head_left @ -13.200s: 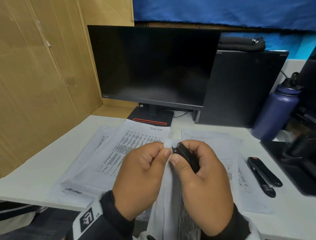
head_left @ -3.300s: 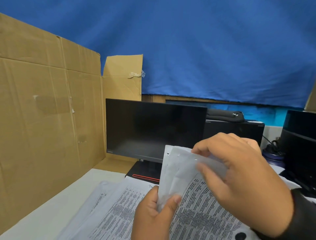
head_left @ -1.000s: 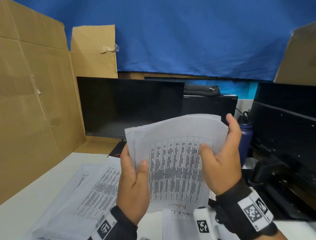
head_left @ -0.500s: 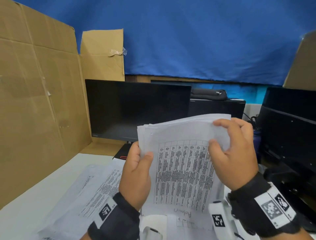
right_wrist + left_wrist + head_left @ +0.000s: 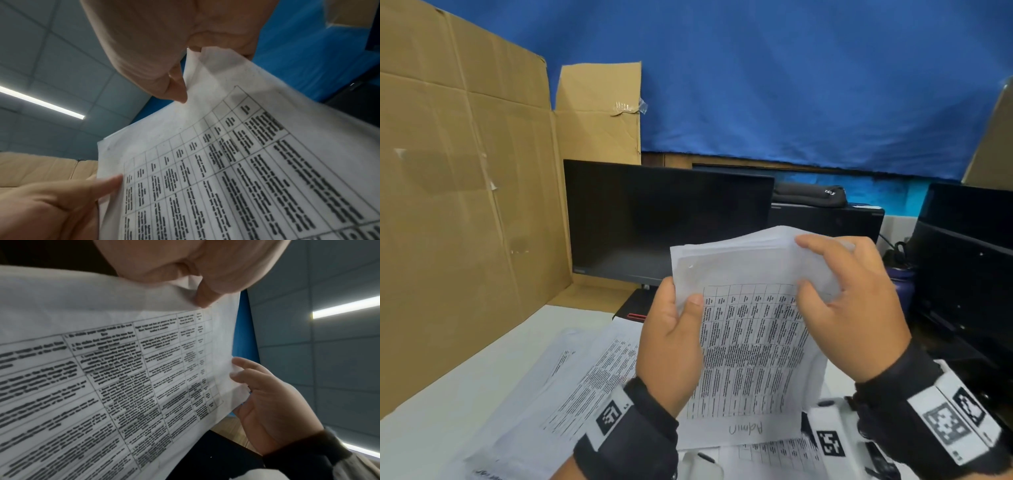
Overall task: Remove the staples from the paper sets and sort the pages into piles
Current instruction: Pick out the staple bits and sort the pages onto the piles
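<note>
I hold a set of printed pages [image 5: 750,342] up in front of the monitor, table side facing me. My left hand [image 5: 671,342] grips the set's left edge, thumb on the front. My right hand [image 5: 842,301] pinches the upper right corner, fingers curled over the top edge. In the left wrist view the pages [image 5: 102,378] fill the frame, with my right hand [image 5: 267,402] at their far edge. The right wrist view shows the sheets [image 5: 236,162] pinched by my thumb, and my left hand [image 5: 61,203] low at the left. No staple remover shows.
More printed sheets [image 5: 571,383] lie spread on the white desk [image 5: 448,411] below my hands. A black monitor [image 5: 667,222] stands behind, a cardboard wall [image 5: 465,205] at the left, black equipment [image 5: 962,274] and a purple bottle [image 5: 902,284] at the right.
My right hand has slid from the pages' right edge up to the top right corner and curled over it. The staple remover, held earlier, is gone from my hands.
</note>
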A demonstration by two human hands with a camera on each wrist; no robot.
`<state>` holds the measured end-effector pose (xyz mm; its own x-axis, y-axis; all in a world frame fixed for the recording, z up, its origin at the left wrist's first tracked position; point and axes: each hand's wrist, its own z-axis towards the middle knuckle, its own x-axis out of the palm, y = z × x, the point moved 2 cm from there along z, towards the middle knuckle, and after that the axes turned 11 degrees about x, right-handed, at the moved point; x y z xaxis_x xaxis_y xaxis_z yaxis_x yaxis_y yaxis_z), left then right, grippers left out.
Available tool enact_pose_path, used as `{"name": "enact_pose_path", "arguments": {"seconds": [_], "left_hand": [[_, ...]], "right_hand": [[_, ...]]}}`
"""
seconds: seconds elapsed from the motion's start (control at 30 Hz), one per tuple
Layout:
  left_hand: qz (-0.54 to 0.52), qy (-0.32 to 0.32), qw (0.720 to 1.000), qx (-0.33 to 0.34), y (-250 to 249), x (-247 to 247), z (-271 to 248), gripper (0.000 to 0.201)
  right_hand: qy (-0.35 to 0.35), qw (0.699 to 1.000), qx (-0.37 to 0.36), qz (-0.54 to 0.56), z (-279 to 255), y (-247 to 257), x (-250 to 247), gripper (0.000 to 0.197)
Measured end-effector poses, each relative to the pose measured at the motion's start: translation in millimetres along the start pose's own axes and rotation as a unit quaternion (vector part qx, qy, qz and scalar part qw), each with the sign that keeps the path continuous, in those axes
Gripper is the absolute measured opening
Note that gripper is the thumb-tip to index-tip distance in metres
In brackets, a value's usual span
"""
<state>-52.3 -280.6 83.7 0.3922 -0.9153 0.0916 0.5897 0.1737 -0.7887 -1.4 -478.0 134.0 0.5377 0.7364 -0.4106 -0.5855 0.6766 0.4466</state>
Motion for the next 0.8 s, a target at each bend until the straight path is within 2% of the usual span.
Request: {"name": "enact_pose_path", "arguments": {"seconds": [0.1,0.23,0.33,0.4,0.53,0.7,0.8], "left_hand": [[-0.021,0.007,1.0,-0.009,-4,-1,-2,0.025],[-0.054,0.017,0.997,-0.058,0,-6,-4,0.03],[-0.038,0.012,0.997,-0.065,4,-10,-6,0.029],[-0.026,0.011,0.998,-0.058,4,-12,-8,0.03],[-0.01,0.006,0.999,-0.03,3,-14,-12,0.03],[0.005,0.043,0.999,0.023,-4,-14,-10,0.03],[0.021,0.059,0.997,0.046,-7,-13,-9,0.03]], "right_hand": [[-0.015,1.0,-0.011,-0.025,1,2,0,0.041],[-0.016,0.999,0.018,-0.021,5,5,-5,0.022],[-0.013,0.999,0.015,-0.032,4,5,-8,0.03],[-0.006,0.999,-0.008,-0.054,3,5,-9,0.035],[0.015,0.995,0.007,-0.093,4,10,-15,0.012],[0.05,0.994,-0.004,-0.101,7,29,-27,0.011],[0.073,0.988,0.015,-0.134,9,36,-33,0.011]]}}
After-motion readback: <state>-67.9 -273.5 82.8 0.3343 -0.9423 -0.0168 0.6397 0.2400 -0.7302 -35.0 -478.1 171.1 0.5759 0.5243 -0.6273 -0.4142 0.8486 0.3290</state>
